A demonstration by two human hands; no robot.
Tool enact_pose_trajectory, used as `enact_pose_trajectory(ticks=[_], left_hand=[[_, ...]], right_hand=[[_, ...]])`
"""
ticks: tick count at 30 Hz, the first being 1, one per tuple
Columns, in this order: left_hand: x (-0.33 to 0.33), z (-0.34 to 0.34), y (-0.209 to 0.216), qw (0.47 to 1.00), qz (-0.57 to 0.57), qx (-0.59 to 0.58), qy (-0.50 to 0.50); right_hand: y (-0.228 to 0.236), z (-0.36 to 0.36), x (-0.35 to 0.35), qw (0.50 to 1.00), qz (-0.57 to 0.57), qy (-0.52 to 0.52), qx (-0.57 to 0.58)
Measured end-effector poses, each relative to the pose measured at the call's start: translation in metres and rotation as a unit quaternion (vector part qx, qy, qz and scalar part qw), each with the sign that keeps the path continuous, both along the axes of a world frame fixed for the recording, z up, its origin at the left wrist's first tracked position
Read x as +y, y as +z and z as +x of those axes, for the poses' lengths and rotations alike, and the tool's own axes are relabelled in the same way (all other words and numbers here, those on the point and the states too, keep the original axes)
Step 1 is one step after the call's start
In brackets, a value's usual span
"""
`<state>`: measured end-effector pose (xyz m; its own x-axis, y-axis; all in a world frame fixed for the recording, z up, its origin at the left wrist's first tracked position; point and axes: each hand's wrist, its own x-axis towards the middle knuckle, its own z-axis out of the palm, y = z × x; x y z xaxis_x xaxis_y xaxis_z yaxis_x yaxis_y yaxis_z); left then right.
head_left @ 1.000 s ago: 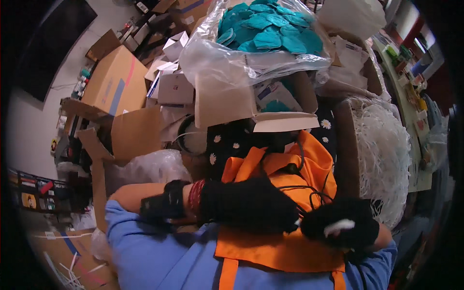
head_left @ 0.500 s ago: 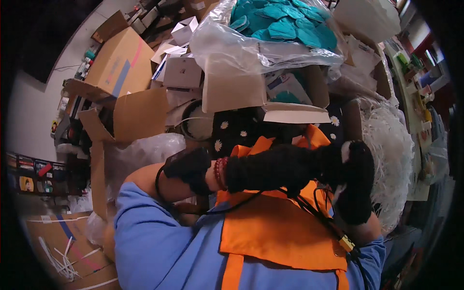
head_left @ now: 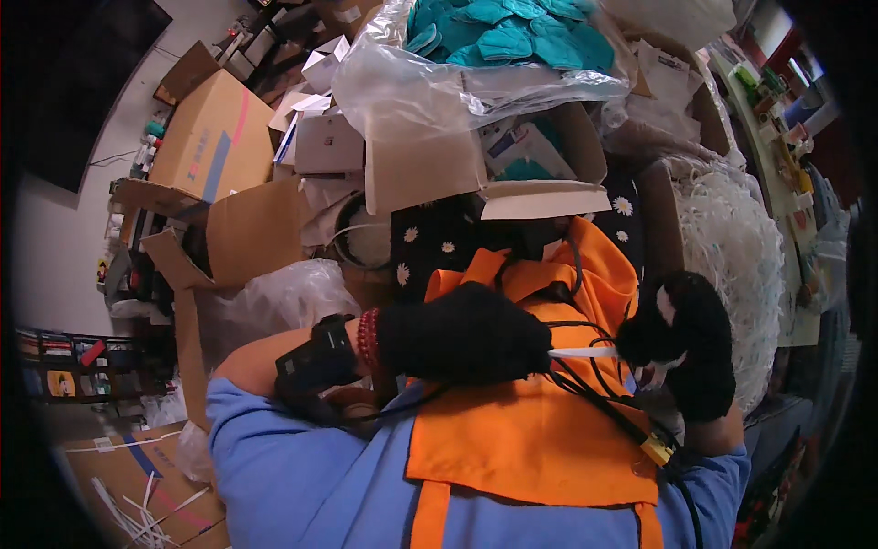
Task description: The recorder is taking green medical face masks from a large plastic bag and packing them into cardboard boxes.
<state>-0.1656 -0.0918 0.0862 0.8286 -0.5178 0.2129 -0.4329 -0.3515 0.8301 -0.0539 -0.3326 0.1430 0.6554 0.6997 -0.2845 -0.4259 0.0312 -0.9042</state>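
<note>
A narrow white strip (head_left: 583,351) is stretched straight between my two black-gloved hands, above the orange apron (head_left: 512,439). My left hand (head_left: 466,334) is closed on the strip's left end, the back of the glove toward me. Its wrist carries red beads (head_left: 368,339) and a black strapped device (head_left: 315,357). At the strip's other end, my right hand (head_left: 686,339) is closed, thumb and fingers pinched together. Black cables (head_left: 608,414) with a yellow connector (head_left: 656,450) hang below the strip, over the apron.
A heap of white strips (head_left: 732,247) fills a box at right. Ahead stand an open carton (head_left: 425,169) with packets and a plastic-lined box of teal masks (head_left: 508,41). Left are cardboard boxes (head_left: 219,137), clear plastic (head_left: 297,297) and a carton with loose strips (head_left: 137,503).
My hands have drawn apart; earlier the left reached across to the right. The white strip now shows taut between them. The view has shifted slightly.
</note>
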Motion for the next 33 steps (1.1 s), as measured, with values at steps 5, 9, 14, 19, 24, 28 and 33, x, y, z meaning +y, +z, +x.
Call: enact_pose_trajectory(ticks=[5,9,14,19,24,28,33], left_hand=[[0.008,-0.006,0.018,0.992,0.121,-0.012,-0.021],[0.015,-0.02,0.014,0.997,-0.041,0.065,-0.014],[0.022,-0.039,0.012,0.994,-0.051,0.091,-0.004],[0.037,-0.053,0.003,0.984,0.149,0.101,-0.006],[0.154,-0.068,-0.022,0.921,0.335,0.124,0.156],[0.224,-0.068,-0.106,0.824,0.486,0.066,0.285],[0.271,-0.05,-0.186,0.746,0.549,-0.082,0.367]], right_hand=[[-0.007,0.002,-0.007,0.998,0.05,0.015,0.038],[0.001,-0.009,-0.019,1.0,0.002,-0.024,0.009],[-0.013,-0.011,-0.036,0.999,0.003,0.005,-0.05],[-0.03,0.019,-0.077,0.976,-0.092,-0.088,-0.178],[-0.014,0.048,-0.081,0.898,-0.134,-0.309,-0.284],[-0.016,0.056,-0.039,0.925,-0.032,-0.309,-0.217],[-0.015,0.05,0.053,0.956,0.129,-0.224,-0.138]])
